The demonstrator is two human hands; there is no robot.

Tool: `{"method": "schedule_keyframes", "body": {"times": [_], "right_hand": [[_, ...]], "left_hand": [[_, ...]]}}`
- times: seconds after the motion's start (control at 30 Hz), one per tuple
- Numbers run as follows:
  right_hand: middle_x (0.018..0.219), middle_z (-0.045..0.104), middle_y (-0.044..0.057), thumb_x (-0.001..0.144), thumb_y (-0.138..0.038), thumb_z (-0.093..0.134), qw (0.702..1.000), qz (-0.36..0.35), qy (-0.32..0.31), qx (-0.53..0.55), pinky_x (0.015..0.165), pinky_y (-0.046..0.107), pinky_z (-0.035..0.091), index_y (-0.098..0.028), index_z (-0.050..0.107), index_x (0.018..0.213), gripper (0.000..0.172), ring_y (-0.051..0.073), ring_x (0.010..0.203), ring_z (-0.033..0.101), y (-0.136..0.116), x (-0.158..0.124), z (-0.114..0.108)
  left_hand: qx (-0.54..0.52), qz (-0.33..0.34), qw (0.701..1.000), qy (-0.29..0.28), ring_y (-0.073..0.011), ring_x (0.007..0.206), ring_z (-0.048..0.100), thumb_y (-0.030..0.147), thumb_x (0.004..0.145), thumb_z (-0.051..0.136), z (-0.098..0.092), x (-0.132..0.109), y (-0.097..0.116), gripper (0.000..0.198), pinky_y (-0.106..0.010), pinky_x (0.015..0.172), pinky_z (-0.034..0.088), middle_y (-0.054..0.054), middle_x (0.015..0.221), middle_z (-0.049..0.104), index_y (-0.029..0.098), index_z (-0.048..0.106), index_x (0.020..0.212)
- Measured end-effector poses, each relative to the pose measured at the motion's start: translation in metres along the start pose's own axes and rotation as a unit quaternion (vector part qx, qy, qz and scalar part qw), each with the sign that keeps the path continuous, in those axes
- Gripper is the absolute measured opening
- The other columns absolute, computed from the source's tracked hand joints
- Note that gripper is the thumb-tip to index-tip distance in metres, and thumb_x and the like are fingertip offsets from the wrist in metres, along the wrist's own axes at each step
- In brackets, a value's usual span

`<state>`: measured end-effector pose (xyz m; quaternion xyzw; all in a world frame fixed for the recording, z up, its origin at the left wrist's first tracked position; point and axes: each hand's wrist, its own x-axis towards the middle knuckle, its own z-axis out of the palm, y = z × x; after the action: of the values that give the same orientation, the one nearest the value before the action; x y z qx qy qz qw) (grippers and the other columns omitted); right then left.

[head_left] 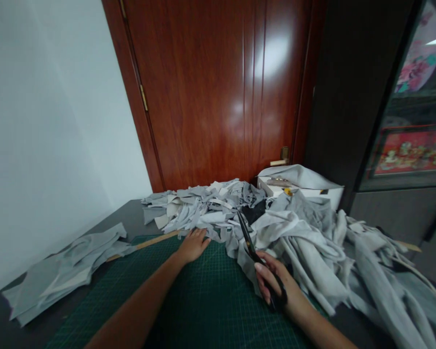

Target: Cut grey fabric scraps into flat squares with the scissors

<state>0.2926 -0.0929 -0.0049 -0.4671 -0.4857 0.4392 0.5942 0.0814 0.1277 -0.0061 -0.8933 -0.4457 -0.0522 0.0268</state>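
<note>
A pair of black scissors [246, 235] is in my right hand [274, 278], its handles within my fingers and its blades pointing up and away over the grey cloth. My left hand [193, 245] lies palm down with fingers stretched out, at the near edge of a heap of grey fabric scraps [199, 208]. Its fingertips touch or overlap the nearest scraps; I cannot tell whether they press on one. Beneath both hands spreads a green cutting mat [207, 295] with a fine grid. Right of the scissors lies a large crumpled pile of pale grey fabric [308, 242].
Folded grey cloth pieces [65, 271] lie at the left of the dark table [129, 213]. A wooden ruler-like strip [156, 240] runs along the mat's far edge. A white box [336, 196] with cloth on top stands at the back right, before a brown door [203, 97].
</note>
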Motion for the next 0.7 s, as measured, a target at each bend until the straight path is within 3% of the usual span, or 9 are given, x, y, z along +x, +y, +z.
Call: {"method": "schedule_keyframes", "body": {"times": [0.2,0.37,0.47,0.57,0.6,0.7], "right_hand": [[0.045,0.046,-0.011,0.079,-0.064,0.058,0.999,-0.007,-0.039,-0.024,0.034,0.019,0.034,-0.014,0.05,0.117,0.063,0.007,0.031,0.037,0.003,0.004,0.0],[0.045,0.045,-0.011,0.079,-0.064,0.06,1.0,-0.026,-0.008,0.0,0.034,0.018,0.032,-0.016,0.051,0.116,0.061,0.007,0.031,0.037,0.004,0.007,0.0],[0.045,0.045,-0.011,0.08,-0.063,0.06,0.999,-0.038,0.021,0.002,0.034,0.018,0.033,-0.016,0.051,0.115,0.06,0.008,0.031,0.039,0.003,0.007,0.001],[0.044,0.045,-0.011,0.08,-0.063,0.06,0.998,-0.047,0.047,0.009,0.033,0.019,0.033,-0.016,0.049,0.117,0.061,0.008,0.032,0.039,0.003,0.005,-0.001],[0.044,0.045,-0.01,0.08,-0.063,0.06,0.997,-0.049,0.053,0.011,0.033,0.019,0.032,-0.016,0.049,0.118,0.061,0.008,0.032,0.038,0.002,0.005,-0.002],[0.047,0.046,-0.01,0.078,-0.062,0.064,0.995,-0.066,0.075,0.01,0.035,0.02,0.032,-0.017,0.049,0.121,0.064,0.008,0.034,0.038,0.0,0.003,-0.008]], "left_hand": [[0.013,-0.082,0.996,-0.026,-0.0301,0.127,0.05,0.038,0.098,0.03,-0.006,0.038,-0.028,0.044,-0.049,0.102,0.038,-0.017,0.136,0.055,0.015,0.056,0.126],[0.014,-0.085,0.995,-0.055,-0.0285,0.113,0.062,0.028,0.091,0.044,-0.03,0.043,-0.017,0.032,-0.04,0.095,0.045,-0.016,0.119,0.067,0.015,0.065,0.112],[0.016,-0.071,0.997,-0.033,-0.0296,0.108,0.063,0.022,0.091,0.041,-0.042,0.026,0.01,0.033,-0.041,0.094,0.045,-0.018,0.115,0.068,0.012,0.064,0.112],[0.006,-0.013,1.0,0.013,-0.0248,0.125,0.052,0.026,0.096,0.035,-0.042,-0.007,0.057,0.041,-0.037,0.106,0.037,-0.015,0.135,0.056,0.015,0.051,0.133],[-0.005,0.021,0.999,0.024,-0.0231,0.13,0.047,0.03,0.097,0.037,-0.038,-0.02,0.075,0.043,-0.035,0.107,0.036,-0.011,0.14,0.051,0.018,0.046,0.137],[-0.084,0.181,0.979,0.044,-0.0281,0.134,0.041,0.039,0.092,0.051,-0.024,-0.057,0.125,0.05,-0.044,0.109,0.035,-0.011,0.146,0.044,0.023,0.043,0.139]]}}
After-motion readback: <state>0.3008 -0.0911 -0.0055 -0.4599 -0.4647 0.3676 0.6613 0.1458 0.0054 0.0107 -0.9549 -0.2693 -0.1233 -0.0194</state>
